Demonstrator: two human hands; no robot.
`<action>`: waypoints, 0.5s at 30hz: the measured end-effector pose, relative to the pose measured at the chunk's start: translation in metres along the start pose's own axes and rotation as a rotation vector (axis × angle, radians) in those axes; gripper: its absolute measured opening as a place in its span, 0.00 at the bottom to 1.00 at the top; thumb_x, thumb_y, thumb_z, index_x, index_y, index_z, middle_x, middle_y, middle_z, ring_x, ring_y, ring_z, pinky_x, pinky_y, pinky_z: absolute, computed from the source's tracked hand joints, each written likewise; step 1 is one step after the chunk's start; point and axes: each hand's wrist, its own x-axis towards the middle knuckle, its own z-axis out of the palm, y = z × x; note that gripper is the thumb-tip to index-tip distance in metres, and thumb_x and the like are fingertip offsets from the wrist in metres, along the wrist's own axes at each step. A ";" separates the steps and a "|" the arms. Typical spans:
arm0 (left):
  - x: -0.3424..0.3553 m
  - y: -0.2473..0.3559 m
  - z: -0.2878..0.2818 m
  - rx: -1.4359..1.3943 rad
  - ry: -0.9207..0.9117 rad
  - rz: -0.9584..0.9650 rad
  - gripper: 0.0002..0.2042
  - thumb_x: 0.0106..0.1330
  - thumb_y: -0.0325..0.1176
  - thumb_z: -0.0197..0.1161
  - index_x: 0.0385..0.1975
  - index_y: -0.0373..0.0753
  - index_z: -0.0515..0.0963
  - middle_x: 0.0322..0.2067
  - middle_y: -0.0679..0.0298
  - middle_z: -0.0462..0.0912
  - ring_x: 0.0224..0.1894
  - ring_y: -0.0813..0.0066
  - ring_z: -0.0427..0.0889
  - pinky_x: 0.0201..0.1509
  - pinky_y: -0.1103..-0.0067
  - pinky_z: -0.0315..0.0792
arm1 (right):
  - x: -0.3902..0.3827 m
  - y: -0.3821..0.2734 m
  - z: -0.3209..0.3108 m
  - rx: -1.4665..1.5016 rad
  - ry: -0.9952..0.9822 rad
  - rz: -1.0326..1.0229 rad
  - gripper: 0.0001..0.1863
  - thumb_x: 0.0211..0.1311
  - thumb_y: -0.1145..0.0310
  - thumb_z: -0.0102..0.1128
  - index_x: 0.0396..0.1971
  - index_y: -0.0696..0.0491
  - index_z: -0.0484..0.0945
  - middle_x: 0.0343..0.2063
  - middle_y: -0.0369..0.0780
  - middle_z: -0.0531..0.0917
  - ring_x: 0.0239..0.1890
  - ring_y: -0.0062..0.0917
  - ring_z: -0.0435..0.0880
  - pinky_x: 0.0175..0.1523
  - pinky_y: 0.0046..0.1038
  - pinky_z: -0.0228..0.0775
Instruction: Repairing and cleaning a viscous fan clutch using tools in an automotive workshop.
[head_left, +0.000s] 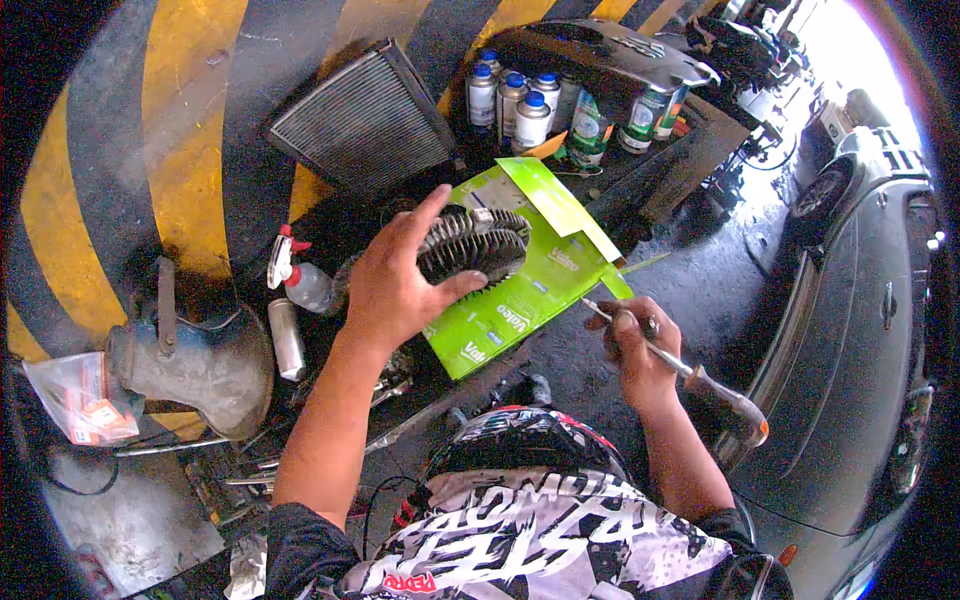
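My left hand (400, 285) grips a dark round finned metal part (475, 245). The thumb presses its near side, and the index finger stretches past its top; the other fingers are hidden. Beneath the part lies a bright green cardboard box (475, 345), with its flap (560, 205) folded open at the far end. To the right of the box, my right hand (645, 355) is closed round the shaft of a screwdriver (740, 405). Its thin tip points left, close to the box's edge, and its handle sticks out toward the lower right.
A rectangular radiator-like filter (365, 120) leans on the striped wall. Several cans with blue caps (532, 120) stand at the back. Left of the bench items are a spray bottle (310, 285), a silver can (286, 340) and a dusty metal housing (205, 365). A grey car (850, 350) stands at right.
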 end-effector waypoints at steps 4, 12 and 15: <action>0.017 0.006 0.004 0.035 -0.016 -0.068 0.34 0.51 0.51 0.80 0.56 0.42 0.74 0.44 0.53 0.85 0.48 0.49 0.85 0.54 0.62 0.77 | 0.007 0.002 0.006 -0.070 0.007 -0.197 0.15 0.70 0.59 0.62 0.39 0.59 0.78 0.28 0.40 0.86 0.23 0.14 0.73 0.29 0.21 0.67; 0.025 0.008 0.007 0.034 -0.014 -0.051 0.33 0.48 0.51 0.81 0.50 0.39 0.76 0.40 0.52 0.85 0.44 0.49 0.85 0.50 0.62 0.78 | 0.020 -0.021 0.006 -0.022 -0.056 -0.013 0.13 0.62 0.63 0.68 0.37 0.58 0.80 0.30 0.44 0.87 0.33 0.28 0.86 0.43 0.31 0.76; 0.015 0.007 0.003 0.053 -0.098 0.013 0.32 0.46 0.51 0.82 0.48 0.40 0.78 0.40 0.53 0.84 0.45 0.50 0.85 0.51 0.63 0.78 | 0.025 -0.029 0.007 -0.066 -0.084 -0.082 0.12 0.60 0.64 0.69 0.34 0.57 0.80 0.28 0.44 0.87 0.32 0.29 0.86 0.41 0.31 0.77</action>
